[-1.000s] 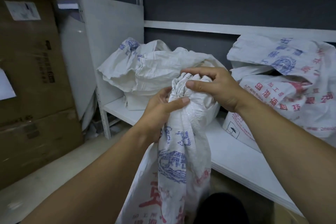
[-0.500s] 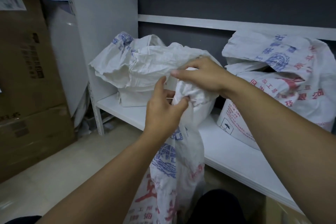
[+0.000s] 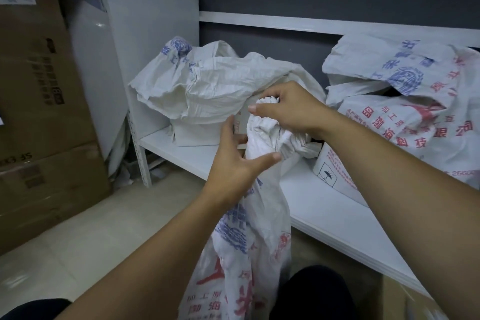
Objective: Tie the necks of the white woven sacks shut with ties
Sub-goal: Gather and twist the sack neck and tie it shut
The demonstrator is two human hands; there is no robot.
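Sack (image 3: 249, 241) of crinkled white woven plastic, printed in blue and red, hangs upright before a white shelf (image 3: 324, 205). Its neck (image 3: 262, 132) is bunched into a thick twist. The right hand (image 3: 291, 109) clamps curled fingers round it, while the left hand (image 3: 233, 163) sits beside it, fingers spread, thumb touching the weave. No tie shows — tying seems not yet begun. Two slumped sacks (image 3: 207, 86) on the shelf appear untied.

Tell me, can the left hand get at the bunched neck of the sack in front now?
Probably yes. The left hand is open right beside the neck, nothing between them; the right hand grips only its top.
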